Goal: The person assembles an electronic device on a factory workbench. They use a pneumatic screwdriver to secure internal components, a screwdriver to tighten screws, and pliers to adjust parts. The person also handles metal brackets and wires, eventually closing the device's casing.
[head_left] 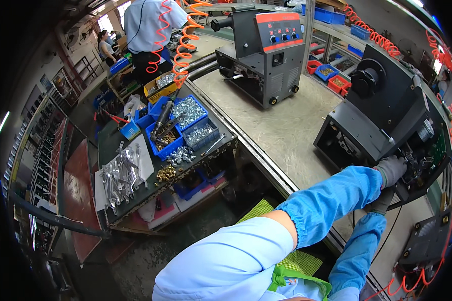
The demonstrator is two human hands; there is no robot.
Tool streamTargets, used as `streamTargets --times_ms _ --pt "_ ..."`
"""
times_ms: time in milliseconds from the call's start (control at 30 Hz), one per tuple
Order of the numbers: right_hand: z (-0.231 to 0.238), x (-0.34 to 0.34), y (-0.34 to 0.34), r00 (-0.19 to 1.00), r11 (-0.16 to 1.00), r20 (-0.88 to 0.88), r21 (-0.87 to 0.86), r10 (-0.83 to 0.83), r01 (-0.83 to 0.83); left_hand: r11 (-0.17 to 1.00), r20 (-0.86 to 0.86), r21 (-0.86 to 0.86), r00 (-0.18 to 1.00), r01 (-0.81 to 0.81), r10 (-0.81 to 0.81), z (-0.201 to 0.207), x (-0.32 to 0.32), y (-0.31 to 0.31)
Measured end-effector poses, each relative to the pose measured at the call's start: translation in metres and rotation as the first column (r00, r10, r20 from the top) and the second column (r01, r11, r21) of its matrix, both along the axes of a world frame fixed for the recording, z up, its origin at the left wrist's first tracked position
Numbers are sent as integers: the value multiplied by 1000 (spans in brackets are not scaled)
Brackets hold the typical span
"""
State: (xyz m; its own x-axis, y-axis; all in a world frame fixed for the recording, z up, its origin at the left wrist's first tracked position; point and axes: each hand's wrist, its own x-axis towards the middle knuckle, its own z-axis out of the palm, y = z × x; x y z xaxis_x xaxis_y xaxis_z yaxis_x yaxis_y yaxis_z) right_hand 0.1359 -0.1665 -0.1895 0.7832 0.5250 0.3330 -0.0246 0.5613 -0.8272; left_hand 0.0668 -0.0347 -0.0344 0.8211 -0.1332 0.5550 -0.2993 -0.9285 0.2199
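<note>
My left hand (pixel 391 170), in a grey glove, reaches into the open end of a dark grey machine housing (pixel 359 125) on the right. Its fingers curl in at a cluster of metal fittings and wires (pixel 413 163); what they hold is hidden. Below it, my right hand (pixel 381 201), also gloved, is at the lower edge of the same housing. Its fingers are out of sight behind my left arm and the housing. A black spool holder (pixel 367 78) stands on the housing's upright panel. Blue sleeves cover both forearms.
Another housing with a knobbed front panel (pixel 278 37) stands farther along the metal-topped bench (pixel 266 133). At left, a side table holds blue bins of screws (pixel 188 111), a power screwdriver (pixel 163 118) and metal strips (pixel 120 173). Orange coiled hoses (pixel 185 47) hang near another person (pixel 153 25).
</note>
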Motion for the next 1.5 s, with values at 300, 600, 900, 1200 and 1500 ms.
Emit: streamTargets --times_ms 300,600,900,1200,1500 --pt "20 10 21 989 986 110 -122 -102 115 998 160 -45 986 51 -44 -13 8 0" --pt "22 13 27 982 974 142 -172 -123 147 999 139 -47 990 25 -18 -11 7 -2" --pt "22 12 26 976 963 167 -206 -141 175 998 124 24 990 59 -61 -9 -6 5" --pt "24 16 31 969 953 191 -224 -160 201 998 109 29 992 55 -58 -8 -6 5" --pt "23 12 24 961 941 211 -250 -177 228 1000 73 -16 997 -5 6 -9 -3 -2"
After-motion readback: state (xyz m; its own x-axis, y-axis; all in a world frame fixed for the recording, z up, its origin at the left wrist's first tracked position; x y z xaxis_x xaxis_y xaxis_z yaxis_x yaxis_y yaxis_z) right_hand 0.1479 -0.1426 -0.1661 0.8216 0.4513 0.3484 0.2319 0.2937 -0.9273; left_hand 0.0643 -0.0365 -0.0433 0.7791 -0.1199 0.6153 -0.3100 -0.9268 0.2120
